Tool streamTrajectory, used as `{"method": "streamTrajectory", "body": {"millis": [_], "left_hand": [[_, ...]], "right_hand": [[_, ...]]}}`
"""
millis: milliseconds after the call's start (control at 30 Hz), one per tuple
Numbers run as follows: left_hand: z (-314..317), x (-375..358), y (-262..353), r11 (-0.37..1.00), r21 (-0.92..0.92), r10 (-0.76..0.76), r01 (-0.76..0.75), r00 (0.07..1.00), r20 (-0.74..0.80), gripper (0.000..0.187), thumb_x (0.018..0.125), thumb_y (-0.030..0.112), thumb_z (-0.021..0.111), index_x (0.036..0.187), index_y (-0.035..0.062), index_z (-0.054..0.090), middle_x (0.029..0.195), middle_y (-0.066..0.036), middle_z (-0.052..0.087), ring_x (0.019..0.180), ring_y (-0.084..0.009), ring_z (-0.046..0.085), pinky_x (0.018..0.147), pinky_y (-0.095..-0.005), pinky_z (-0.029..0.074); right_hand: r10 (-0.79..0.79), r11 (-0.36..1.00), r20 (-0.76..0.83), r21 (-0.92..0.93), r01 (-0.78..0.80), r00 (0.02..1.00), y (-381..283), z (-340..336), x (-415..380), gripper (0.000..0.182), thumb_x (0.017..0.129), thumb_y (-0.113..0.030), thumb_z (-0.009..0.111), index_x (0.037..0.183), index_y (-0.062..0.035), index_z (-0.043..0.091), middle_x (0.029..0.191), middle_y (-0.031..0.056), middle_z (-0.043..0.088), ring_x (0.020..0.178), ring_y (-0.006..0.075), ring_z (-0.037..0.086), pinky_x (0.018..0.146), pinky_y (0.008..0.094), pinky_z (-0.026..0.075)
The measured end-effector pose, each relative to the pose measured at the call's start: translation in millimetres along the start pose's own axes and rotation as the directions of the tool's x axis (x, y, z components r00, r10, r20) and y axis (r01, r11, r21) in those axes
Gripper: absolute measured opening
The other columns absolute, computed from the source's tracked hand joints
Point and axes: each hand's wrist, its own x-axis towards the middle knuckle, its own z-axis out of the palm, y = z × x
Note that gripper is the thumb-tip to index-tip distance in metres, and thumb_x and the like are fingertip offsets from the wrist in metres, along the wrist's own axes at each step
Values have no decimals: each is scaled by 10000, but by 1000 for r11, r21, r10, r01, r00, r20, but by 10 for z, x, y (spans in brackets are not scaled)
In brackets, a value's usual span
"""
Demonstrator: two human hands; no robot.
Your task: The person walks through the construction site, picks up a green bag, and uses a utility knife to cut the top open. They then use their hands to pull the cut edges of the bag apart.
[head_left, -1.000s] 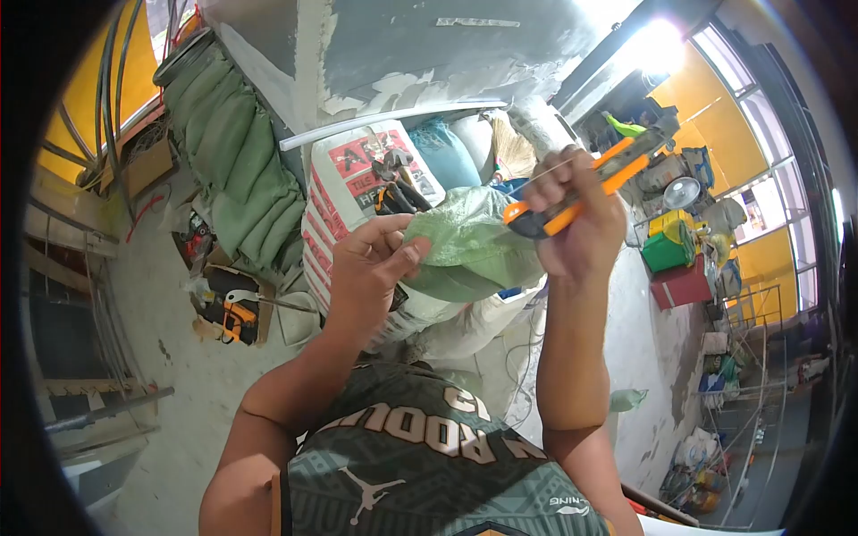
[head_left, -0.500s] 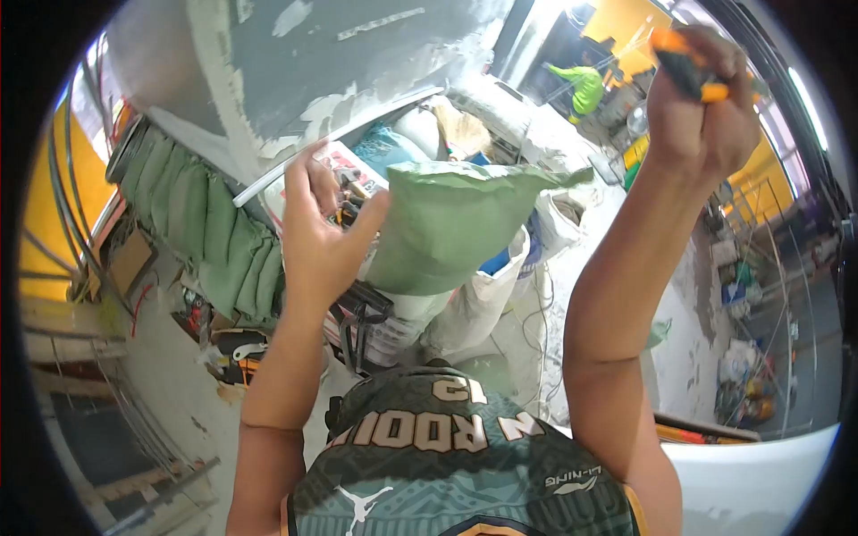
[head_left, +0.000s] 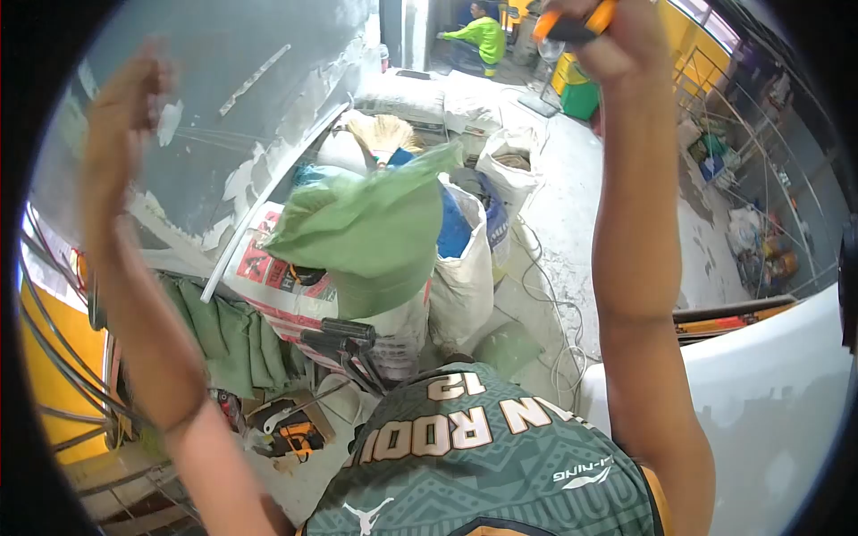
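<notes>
My right hand [head_left: 617, 49] is raised at the top right, its fingers closed around an orange-and-black handled tool [head_left: 576, 25]. The exact kind of tool cannot be made out. On the left, my left hand [head_left: 130, 112] is up in front of the grey wall, blurred by motion. Its fingers look loosely extended, with nothing visible in them. Between my arms, a green sack [head_left: 375, 223] stands with its top leaning to the right, apart from both hands. Beneath and beside it is a white bag with red print [head_left: 259, 259].
Open white sacks [head_left: 465, 286] and a straw broom [head_left: 384, 132] stand beyond. Folded green sacks [head_left: 223, 335] lie at left. A cable [head_left: 545, 295] runs over the floor. A person in a bright green top [head_left: 478, 40] crouches far off. A white curved surface [head_left: 760, 384] lies at right.
My left hand has moved away from the green sack, up and left. My right hand has shifted left and upward in view, still gripping the tool. The view has turned, and the sack's top now slants.
</notes>
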Motion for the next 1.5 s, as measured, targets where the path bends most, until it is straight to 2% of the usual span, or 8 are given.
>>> {"method": "streamTrajectory", "body": {"millis": [100, 200, 333, 800, 1033, 1133, 1300, 1500], "left_hand": [[-758, 105, 640, 692, 685, 355, -228, 933, -48, 279, 996, 175, 539, 975, -14, 744, 773, -133, 713, 436, -95, 425, 354, -262, 289], [-1791, -13, 569, 120, 941, 429, -317, 871, 239, 543, 957, 515, 560, 890, -2, 710, 923, -203, 674, 861, -355, 610, 791, -459, 471], [-3973, -1123, -739, -205, 930, -85, -306, 952, 295, 412, 959, 398, 576, 939, -3, 666, 1007, -154, 608, 914, -307, 548, 845, -430, 409], [-5737, -4649, -18, -52, 645, -410, 763, 573, -710, 517, 993, 456, 520, 1176, -9, 654, 1015, -208, 670, 886, -294, 639, 790, -369, 500], [-2237, -5913, -1207, 76, 833, -922, 549, 357, -151, 280, 956, 234, 515, 1023, 54, 718, 1004, -158, 705, 962, -319, 654, 860, -390, 501], [-770, -5291, -1228, 128, 755, -955, 643, -126, 270, 229, 886, 225, 581, 897, 35, 708, 925, -161, 704, 913, -307, 662, 827, -426, 508], [-519, -4162, -1519, 586, 663, -597, 466, 801, -35, 229, 925, 214, 604, 930, -11, 643, 1044, -205, 572, 962, -370, 595, 844, -418, 483], [-585, -1964, -798, 732, 680, 207, -36, 963, -172, 131, 897, 101, 674, 976, 4, 710, 1030, -111, 602, 978, -260, 605, 878, -334, 473]], "right_hand": [[124, 949, -283, -245, -197, 951, 348, -275, -399, 100, 903, -117, 572, 874, -25, 600, 732, 65, 539, 643, 182, 536, 582, 312, 453], [209, 873, -374, -344, -345, 903, 681, -489, -732, 271, 849, -202, 746, 1012, -28, 617, 731, -7, 461, 538, 70, 400, 436, 215, 291], [286, 860, -411, -288, -421, 866, 884, -951, -1016, 268, 873, -205, 719, 1061, -42, 619, 707, -30, 431, 516, 54, 385, 433, 209, 294], [363, 833, -112, -405, -377, 925, 1620, 166, -754, 327, 921, -279, 656, 1117, -17, 643, 723, -36, 432, 563, 58, 394, 472, 203, 301], [242, 740, -202, -594, -315, 949, 1607, -29, -1003, 319, 936, -236, 645, 1149, 0, 612, 706, -57, 461, 551, 31, 413, 463, 203, 317], [231, 736, -235, -592, -327, 944, 1492, -254, -1093, 336, 954, -222, 628, 1179, 23, 581, 755, -44, 485, 548, 21, 408, 452, 177, 294], [234, 725, -277, -588, -357, 932, 1337, -493, -1233, 354, 968, -218, 621, 1212, 28, 543, 786, -35, 490, 545, 14, 403, 436, 176, 306], [182, 713, -352, -595, -370, 918, 1371, -509, -1559, 349, 948, -215, 647, 1176, 31, 554, 765, -13, 507, 529, 41, 419, 441, 197, 333]]}}
